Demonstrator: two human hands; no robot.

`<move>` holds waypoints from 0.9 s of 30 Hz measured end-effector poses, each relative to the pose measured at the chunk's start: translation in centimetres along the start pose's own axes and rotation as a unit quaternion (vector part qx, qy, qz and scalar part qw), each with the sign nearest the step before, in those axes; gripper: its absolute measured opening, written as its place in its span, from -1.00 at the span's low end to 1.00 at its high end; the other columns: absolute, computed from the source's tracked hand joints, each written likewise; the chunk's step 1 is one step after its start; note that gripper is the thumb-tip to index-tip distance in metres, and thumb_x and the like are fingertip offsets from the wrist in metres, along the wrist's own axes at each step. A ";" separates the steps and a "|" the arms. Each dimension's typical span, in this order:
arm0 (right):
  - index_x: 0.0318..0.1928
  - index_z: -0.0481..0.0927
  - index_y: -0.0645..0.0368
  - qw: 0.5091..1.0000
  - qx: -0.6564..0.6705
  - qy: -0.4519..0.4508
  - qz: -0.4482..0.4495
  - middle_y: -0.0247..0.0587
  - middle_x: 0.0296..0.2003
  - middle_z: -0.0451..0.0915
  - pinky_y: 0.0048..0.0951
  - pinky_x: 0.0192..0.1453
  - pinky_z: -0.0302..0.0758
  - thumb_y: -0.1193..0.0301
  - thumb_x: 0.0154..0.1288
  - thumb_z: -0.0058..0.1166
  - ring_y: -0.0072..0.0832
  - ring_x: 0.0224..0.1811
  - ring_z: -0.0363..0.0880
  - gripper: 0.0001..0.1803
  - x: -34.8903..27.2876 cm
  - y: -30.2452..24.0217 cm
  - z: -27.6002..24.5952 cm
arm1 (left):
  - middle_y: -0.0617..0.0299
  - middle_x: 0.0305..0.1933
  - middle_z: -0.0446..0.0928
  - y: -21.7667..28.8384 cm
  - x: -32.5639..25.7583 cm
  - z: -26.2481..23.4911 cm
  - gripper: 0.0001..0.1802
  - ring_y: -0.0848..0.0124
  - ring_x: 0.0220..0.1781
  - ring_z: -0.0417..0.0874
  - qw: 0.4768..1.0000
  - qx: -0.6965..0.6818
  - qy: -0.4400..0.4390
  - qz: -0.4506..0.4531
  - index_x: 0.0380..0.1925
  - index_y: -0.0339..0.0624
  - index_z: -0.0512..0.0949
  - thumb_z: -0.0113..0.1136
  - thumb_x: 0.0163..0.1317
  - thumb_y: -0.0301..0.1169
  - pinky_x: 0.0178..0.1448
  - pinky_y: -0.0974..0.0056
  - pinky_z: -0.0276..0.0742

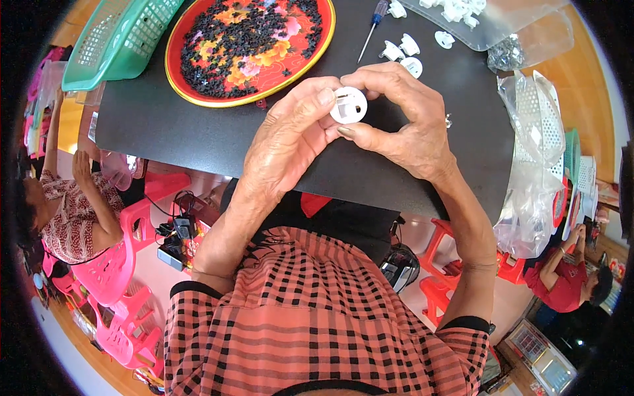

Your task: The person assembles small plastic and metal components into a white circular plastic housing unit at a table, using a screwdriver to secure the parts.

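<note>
Between my two hands is a small round white plastic part [349,105], its face with slots and a dark hole turned up toward me. My left hand [290,132] pinches its left edge between thumb and fingers. From the other side, the thumb and forefinger of my right hand [413,122] grip the rim. Just beyond my right hand lie several similar white plastic parts [409,45] on the black table [462,132]. A thin screwdriver [375,26] with a dark blue handle rests near them. What lies under the held part is hidden.
A red flowered tray [173,63] with many small black pieces stands at the far left, beside a green basket [109,49]. At the far right are a clear plastic tray [489,26], a bag of small metal pieces [507,54] and plastic bags [531,185]. Other people sit at both sides.
</note>
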State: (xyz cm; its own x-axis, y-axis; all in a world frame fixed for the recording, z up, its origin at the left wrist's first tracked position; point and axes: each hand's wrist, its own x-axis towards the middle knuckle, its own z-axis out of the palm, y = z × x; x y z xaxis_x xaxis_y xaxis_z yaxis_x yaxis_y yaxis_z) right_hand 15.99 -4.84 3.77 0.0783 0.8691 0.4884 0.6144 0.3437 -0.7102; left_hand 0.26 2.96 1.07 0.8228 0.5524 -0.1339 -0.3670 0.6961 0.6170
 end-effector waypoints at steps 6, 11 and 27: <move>-0.12 0.57 0.21 1.000 0.007 -0.024 -0.013 -0.20 -0.21 0.58 -0.49 -0.13 0.49 0.45 -0.18 0.37 -0.46 -0.26 0.54 -0.51 -0.2 0.6 -0.1 | 0.17 -0.12 0.48 0.2 -0.2 -0.3 -0.72 0.42 -0.05 0.53 1.000 -0.007 -0.007 -0.007 -0.11 -0.30 0.44 0.10 0.28 -0.34 0.05 0.29 0.52; -0.11 0.57 0.20 0.999 0.006 -0.001 -0.039 -0.21 -0.22 0.58 -0.49 -0.16 0.49 0.45 -0.19 0.38 -0.48 -0.29 0.53 -0.49 0.0 0.2 0.1 | 0.18 -0.13 0.48 -0.2 -0.4 -0.5 -0.74 0.42 -0.05 0.53 1.000 0.007 -0.009 0.013 -0.13 -0.29 0.45 0.10 0.28 -0.34 0.06 0.28 0.53; -0.15 0.59 0.14 0.995 -0.093 0.035 -0.024 -0.26 -0.30 0.59 -0.42 -0.15 0.47 0.40 -0.18 0.35 -0.36 -0.29 0.56 -0.54 -0.4 -0.4 0.7 | 0.17 -0.17 0.50 -0.7 -0.3 -0.4 -0.67 0.39 -0.10 0.53 0.996 0.073 -0.009 0.042 -0.10 -0.30 0.42 0.11 0.25 -0.30 0.08 0.24 0.45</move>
State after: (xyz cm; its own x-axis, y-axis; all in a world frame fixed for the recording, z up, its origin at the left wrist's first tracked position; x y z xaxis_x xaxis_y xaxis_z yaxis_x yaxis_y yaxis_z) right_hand 15.14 -5.09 3.49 0.0968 0.8242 0.5580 0.7529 0.3060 -0.5826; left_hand 0.11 2.53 0.38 0.7996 0.5972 -0.0633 -0.3693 0.5721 0.7323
